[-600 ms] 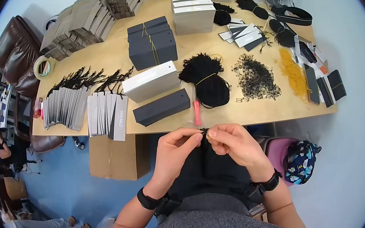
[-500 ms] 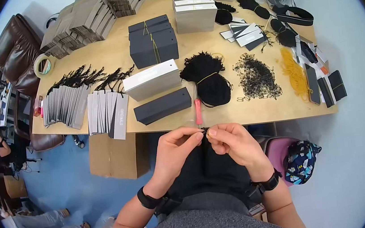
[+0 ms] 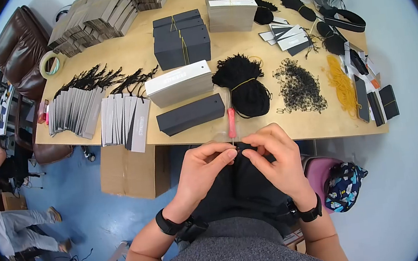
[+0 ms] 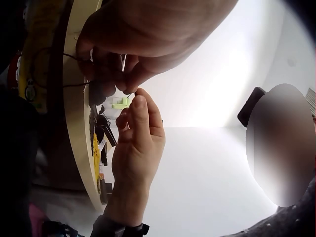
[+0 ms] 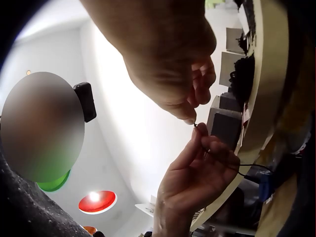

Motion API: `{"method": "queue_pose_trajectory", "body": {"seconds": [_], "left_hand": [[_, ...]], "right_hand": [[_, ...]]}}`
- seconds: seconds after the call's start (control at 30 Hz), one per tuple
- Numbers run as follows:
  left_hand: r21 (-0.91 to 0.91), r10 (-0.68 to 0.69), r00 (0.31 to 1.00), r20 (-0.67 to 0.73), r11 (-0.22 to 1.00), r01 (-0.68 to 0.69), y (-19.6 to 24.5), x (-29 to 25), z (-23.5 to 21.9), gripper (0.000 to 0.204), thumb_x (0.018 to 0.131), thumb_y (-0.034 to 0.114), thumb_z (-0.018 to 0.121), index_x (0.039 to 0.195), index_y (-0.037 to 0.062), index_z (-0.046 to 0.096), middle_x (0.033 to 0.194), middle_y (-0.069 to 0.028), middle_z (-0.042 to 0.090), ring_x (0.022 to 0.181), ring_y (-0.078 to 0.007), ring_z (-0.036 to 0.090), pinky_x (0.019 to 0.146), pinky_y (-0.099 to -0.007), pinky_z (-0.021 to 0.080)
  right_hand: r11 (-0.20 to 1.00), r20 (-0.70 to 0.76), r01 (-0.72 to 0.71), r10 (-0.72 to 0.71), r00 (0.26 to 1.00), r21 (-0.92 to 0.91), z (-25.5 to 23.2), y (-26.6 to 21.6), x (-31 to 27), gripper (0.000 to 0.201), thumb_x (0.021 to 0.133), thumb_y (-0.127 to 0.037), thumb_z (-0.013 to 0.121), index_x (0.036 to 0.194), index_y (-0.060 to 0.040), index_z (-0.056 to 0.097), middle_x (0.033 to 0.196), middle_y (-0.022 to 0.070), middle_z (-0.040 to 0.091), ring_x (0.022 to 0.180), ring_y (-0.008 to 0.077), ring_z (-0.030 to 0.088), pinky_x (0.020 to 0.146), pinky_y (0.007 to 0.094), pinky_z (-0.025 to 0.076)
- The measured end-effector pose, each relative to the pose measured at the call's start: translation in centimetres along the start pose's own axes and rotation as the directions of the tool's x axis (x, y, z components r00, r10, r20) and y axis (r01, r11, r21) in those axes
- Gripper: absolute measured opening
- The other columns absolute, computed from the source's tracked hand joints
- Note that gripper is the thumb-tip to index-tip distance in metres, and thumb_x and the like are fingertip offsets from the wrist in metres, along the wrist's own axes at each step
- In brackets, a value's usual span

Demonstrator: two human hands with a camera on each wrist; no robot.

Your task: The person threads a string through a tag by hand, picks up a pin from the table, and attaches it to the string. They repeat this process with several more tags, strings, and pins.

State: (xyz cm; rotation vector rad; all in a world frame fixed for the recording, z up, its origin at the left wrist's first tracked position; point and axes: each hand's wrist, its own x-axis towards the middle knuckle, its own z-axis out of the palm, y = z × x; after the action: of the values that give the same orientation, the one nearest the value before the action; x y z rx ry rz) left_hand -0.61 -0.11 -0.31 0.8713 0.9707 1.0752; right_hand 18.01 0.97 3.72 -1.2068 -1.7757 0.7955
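Note:
My left hand (image 3: 205, 169) pinches a thin black cord (image 5: 219, 159) between thumb and forefinger, just off the table's front edge. The cord trails in a loop past the left palm in the right wrist view. Close beside it, my right hand (image 3: 277, 161) has thumb and forefinger at a tiny dark end (image 5: 196, 125) of the cord, pinching it in the right wrist view. A red-handled tool (image 3: 232, 122) with a thin metal shaft lies at the table edge, its tip pointing at the fingertips. Behind it sits a black cord bundle (image 3: 249, 97) bound with a yellow band.
On the table (image 3: 127, 49) stand a dark block of tags (image 3: 191, 115) and a white-topped tag stack (image 3: 181, 87). Strung tags (image 3: 76, 114) fan out at left. Small black clips (image 3: 299, 89) and yellow cords (image 3: 342, 87) lie at right. A cardboard box (image 3: 134, 172) stands below.
The right hand's fingers have lifted and spread wider from its thumb; the left hand keeps its pinch. The head view has shifted slightly, and a person at far left has moved.

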Motion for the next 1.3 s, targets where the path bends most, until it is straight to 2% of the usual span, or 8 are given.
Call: {"method": "queue_pose_trajectory", "body": {"seconds": [0.47, 0.57, 0.67, 0.8, 1.1, 1.2, 1.23, 1.3], "left_hand": [[-0.205, -0.129, 0.984, 0.12, 0.967, 0.152, -0.6, -0.4, -1.1, 0.013, 0.096, 0.012, 0.066, 0.105, 0.002, 0.069, 0.093, -0.0003, 0.065, 0.076, -0.0037, 0.053, 0.061, -0.0202, 0.039], [-0.477, -0.217, 0.953, 0.212, 0.828, 0.295, -0.3, -0.8, -1.2, 0.01, 0.095, 0.011, 0.067, 0.101, 0.0036, 0.069, 0.09, 0.0004, 0.064, 0.07, -0.0024, 0.048, 0.057, -0.0192, 0.034], [-0.395, -0.181, 0.971, 0.159, 0.889, 0.231, -0.9, -0.6, -1.5, 0.009, 0.094, 0.01, 0.068, 0.101, 0.004, 0.069, 0.088, 0.0006, 0.064, 0.065, -0.0023, 0.044, 0.055, -0.0196, 0.031], [-0.27, -0.175, 0.982, 0.073, 0.944, 0.188, -0.9, -0.6, -1.4, 0.009, 0.095, 0.01, 0.066, 0.099, 0.0024, 0.068, 0.082, -0.0005, 0.061, 0.061, -0.0051, 0.04, 0.056, -0.0205, 0.031], [-0.647, -0.233, 0.934, 0.272, 0.674, 0.357, -0.4, -0.2, -0.3, 0.016, 0.093, 0.009, 0.069, 0.107, 0.0016, 0.07, 0.086, 0.0001, 0.063, 0.062, -0.0041, 0.041, 0.054, -0.0204, 0.031], [-0.389, -0.144, 0.989, 0.044, 0.909, 0.15, -0.7, -0.1, 0.2, 0.015, 0.091, 0.007, 0.07, 0.105, 0.0017, 0.073, 0.086, -0.0003, 0.064, 0.066, -0.0064, 0.049, 0.059, -0.0207, 0.039], [-0.055, 0.084, 0.996, -0.008, 0.995, -0.084, -0.8, 0.0, 0.2, 0.015, 0.089, 0.005, 0.072, 0.103, 0.0023, 0.075, 0.085, -0.001, 0.064, 0.068, -0.0084, 0.053, 0.061, -0.0217, 0.042], [0.288, 0.308, 0.951, 0.026, 0.909, -0.302, -0.6, 0.1, 0.0, 0.015, 0.086, 0.004, 0.074, 0.101, 0.003, 0.076, 0.085, -0.0017, 0.064, 0.07, -0.0105, 0.057, 0.063, -0.0227, 0.045]], "right_hand": [[0.828, 0.009, 0.422, -0.45, 0.893, -0.37, -0.7, 0.6, 1.5, 0.022, 0.068, 0.001, 0.076, 0.085, -0.0066, 0.062, 0.083, 0.0061, 0.056, 0.07, 0.0252, 0.057, 0.062, 0.0355, 0.046], [0.804, -0.007, 0.412, -0.459, 0.888, -0.429, -0.3, 1.1, 1.6, 0.023, 0.068, 0.001, 0.075, 0.085, -0.0066, 0.061, 0.083, 0.0065, 0.055, 0.07, 0.0261, 0.057, 0.062, 0.0361, 0.046], [0.9, 0.176, 0.366, -0.331, 0.927, -0.235, -0.4, 0.6, 1.0, 0.02, 0.069, 0.001, 0.074, 0.083, -0.0066, 0.061, 0.082, 0.0069, 0.055, 0.069, 0.0271, 0.056, 0.062, 0.0367, 0.046], [0.947, 0.005, 0.232, -0.237, 0.972, -0.22, -0.5, 0.4, 0.7, 0.018, 0.07, 0.0, 0.073, 0.081, -0.0064, 0.061, 0.08, 0.0066, 0.054, 0.069, 0.0266, 0.056, 0.062, 0.037, 0.046], [0.862, 0.099, 0.333, -0.32, 0.942, -0.383, 0.5, 0.9, 0.3, 0.019, 0.071, -0.004, 0.075, 0.079, -0.0086, 0.058, 0.076, 0.0059, 0.05, 0.066, 0.0266, 0.054, 0.061, 0.0368, 0.044], [0.88, 0.09, 0.311, -0.299, 0.95, -0.358, 1.0, 0.3, -0.2, 0.018, 0.072, -0.005, 0.075, 0.078, -0.0091, 0.059, 0.075, 0.006, 0.05, 0.064, 0.0265, 0.053, 0.06, 0.0365, 0.045], [0.897, 0.078, 0.276, -0.265, 0.961, -0.347, 0.9, 0.2, -0.3, 0.017, 0.072, -0.005, 0.074, 0.079, -0.0092, 0.059, 0.075, 0.006, 0.05, 0.063, 0.0269, 0.053, 0.06, 0.037, 0.045], [0.92, 0.079, 0.225, -0.211, 0.974, -0.322, 0.7, 0.2, -0.5, 0.016, 0.074, -0.005, 0.074, 0.08, -0.0081, 0.06, 0.076, 0.0061, 0.051, 0.063, 0.0257, 0.055, 0.059, 0.0362, 0.045]]}}
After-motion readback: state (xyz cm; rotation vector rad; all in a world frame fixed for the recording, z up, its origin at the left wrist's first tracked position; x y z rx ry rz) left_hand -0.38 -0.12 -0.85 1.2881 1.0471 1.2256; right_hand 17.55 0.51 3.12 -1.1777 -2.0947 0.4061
